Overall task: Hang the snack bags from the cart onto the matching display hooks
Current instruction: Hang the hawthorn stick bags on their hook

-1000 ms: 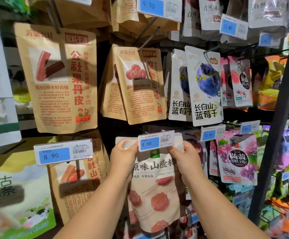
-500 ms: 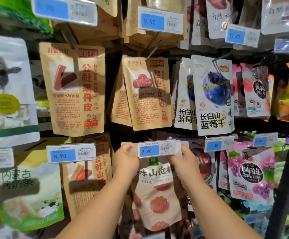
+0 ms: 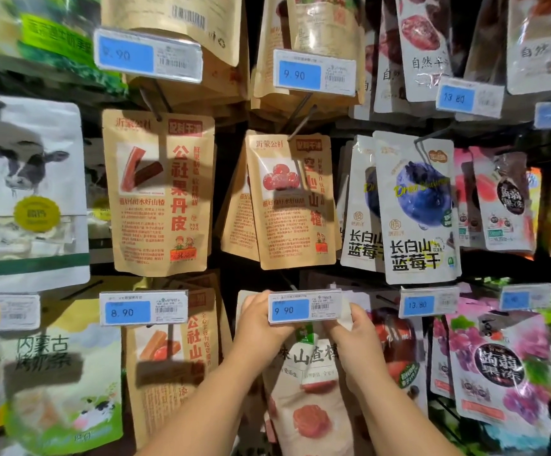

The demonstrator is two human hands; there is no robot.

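A cream hawthorn snack bag (image 3: 307, 386) with red discs printed on it hangs low in the middle of the display wall. My left hand (image 3: 261, 319) grips its top left corner and my right hand (image 3: 354, 337) grips its top right corner. Both hands sit just behind a blue 9.90 price tag (image 3: 303, 307) at the tip of a display hook. The tag hides the bag's top edge and the hook itself. The cart is out of view.
Brown kraft hawthorn bags (image 3: 160, 192) (image 3: 288, 199) hang above, blueberry bags (image 3: 415, 209) to the upper right. A purple jelly bag (image 3: 497, 366) hangs right of my hands, an 8.90 tag (image 3: 142, 307) and kraft bag to the left. A milk snack bag (image 3: 27, 192) is at far left.
The camera has tilted up and moved closer, so the display sits lower and larger. Both hands keep holding the bag's top corners behind the 9.90 tag, slightly lower in view.
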